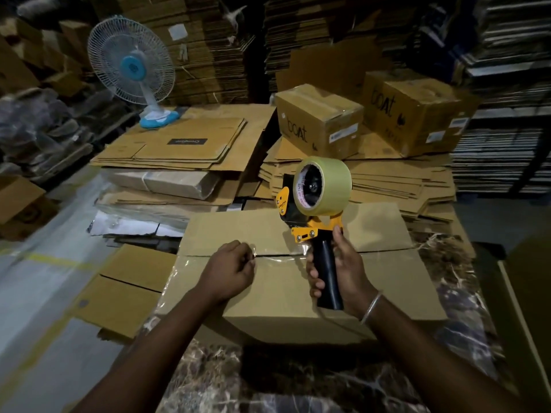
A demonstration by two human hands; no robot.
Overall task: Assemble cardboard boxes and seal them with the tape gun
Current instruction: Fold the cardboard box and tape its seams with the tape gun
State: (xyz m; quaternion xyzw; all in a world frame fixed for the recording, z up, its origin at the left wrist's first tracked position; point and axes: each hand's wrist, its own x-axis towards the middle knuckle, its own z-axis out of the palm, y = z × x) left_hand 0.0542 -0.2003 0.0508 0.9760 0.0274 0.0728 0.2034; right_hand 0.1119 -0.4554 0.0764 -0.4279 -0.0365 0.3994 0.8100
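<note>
The box (298, 281) was matt brown cardboard, its seam covered by glossy clear tape (277, 257). The tape gun (316, 222) had yellow painted metal, a smooth black handle and a shiny translucent roll. The tabletop (268, 377) looked like polished marble.

A dark marbled tabletop (298, 380) carries a closed cardboard box (298, 296) near its front edge. Behind the box lie piles of flattened cartons (179, 144), some wrapped in clear plastic, with loose white sheets (125, 226) at their left foot. More flat cartons (396, 180) are heaped at back right. Another flattened carton (125, 287) sticks out past the tabletop's left edge, beside the box.
</note>
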